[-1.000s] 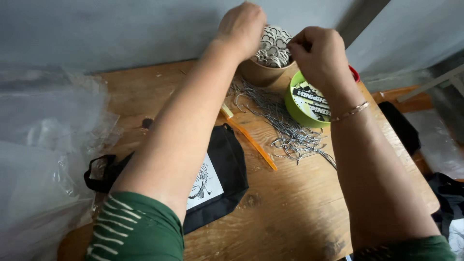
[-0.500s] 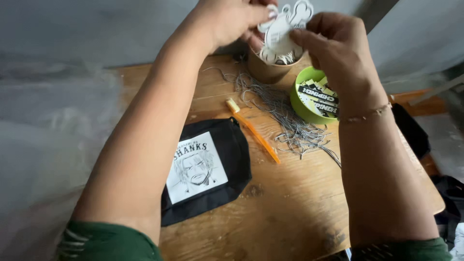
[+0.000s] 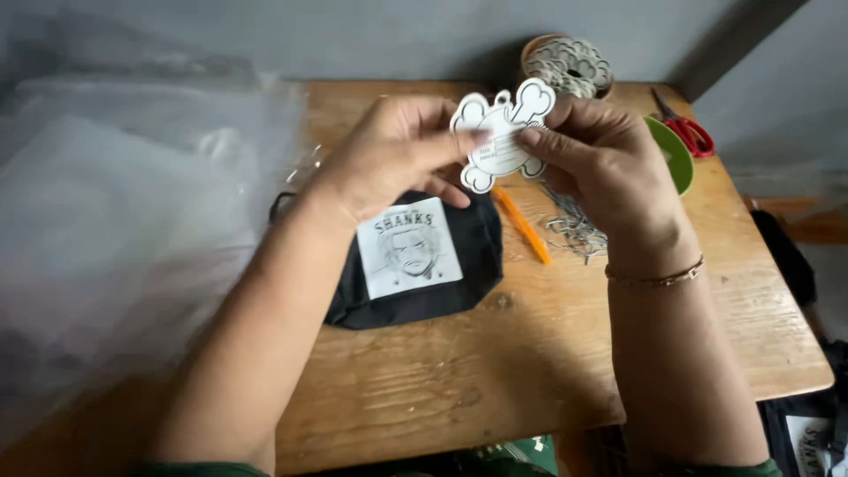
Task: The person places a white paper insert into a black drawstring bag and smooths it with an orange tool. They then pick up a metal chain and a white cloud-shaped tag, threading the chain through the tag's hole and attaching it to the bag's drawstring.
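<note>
**Inspector:** White card, cut to a skull-and-crossbones outline: that is the tag (image 3: 502, 134) held up over the wooden table (image 3: 548, 371). Who has it?

**Assistant:** Both hands. The left hand (image 3: 397, 150) pinches its left edge, thumb lying across the face. The right hand (image 3: 601, 159) pinches the right edge, forefinger stretched onto the card. Fingers of both are closed on the tag; it hangs clear of the table, above the far end of the pouch.

**Inspector:** Describe the pouch.

**Assistant:** Black fabric pouch (image 3: 415, 265), lying flat on the table beneath the hands, with a white printed patch showing a drawn face. Untouched by either hand.

**Inspector:** Items to the right of it?

**Assistant:** An orange pen-like stick (image 3: 523, 226) lies just beside the pouch, slanted. Beyond it, a loose heap of thin metal wire loops (image 3: 574, 225), partly hidden by the right wrist. A green bowl (image 3: 676, 155) shows behind the right hand, and red-handled scissors (image 3: 685, 128) lie near the far right corner.

**Inspector:** At the back edge?

**Assistant:** A round brown tub (image 3: 567, 66) filled with more white cut-out tags, against the grey wall.

**Inspector:** Left side?

**Assistant:** Clear plastic bags (image 3: 124, 221), piled and blurred. A thin bracelet (image 3: 658, 277) sits on the right wrist.
</note>
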